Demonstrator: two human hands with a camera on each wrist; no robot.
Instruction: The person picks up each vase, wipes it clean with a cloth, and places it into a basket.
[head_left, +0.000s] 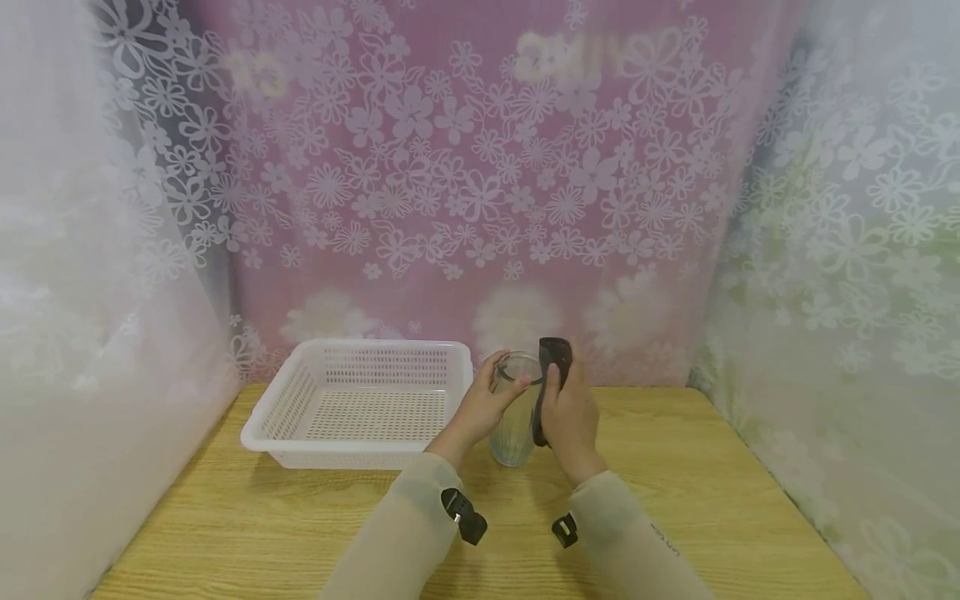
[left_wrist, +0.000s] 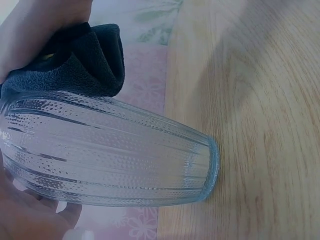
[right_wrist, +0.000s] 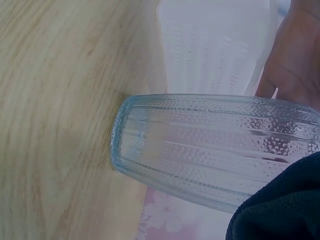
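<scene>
A clear ribbed glass vase (head_left: 513, 433) stands upright on the wooden table, its textured side filling much of both wrist views. Near its rim, my left hand (head_left: 480, 407) grips it from the left, thumb over the front. My right hand (head_left: 573, 417) holds a dark folded cloth (head_left: 552, 392) against the vase's right side. In the left wrist view the cloth (left_wrist: 95, 62) lies along the upper wall of the vase (left_wrist: 125, 155). The right wrist view shows the vase's thick base (right_wrist: 122, 135) at the tabletop.
A white perforated plastic basket (head_left: 330, 446) sits on the wooden table (head_left: 675, 500) left of the vase, close to my left hand. Flower-patterned translucent curtains (head_left: 480, 167) hang behind the table and along both sides.
</scene>
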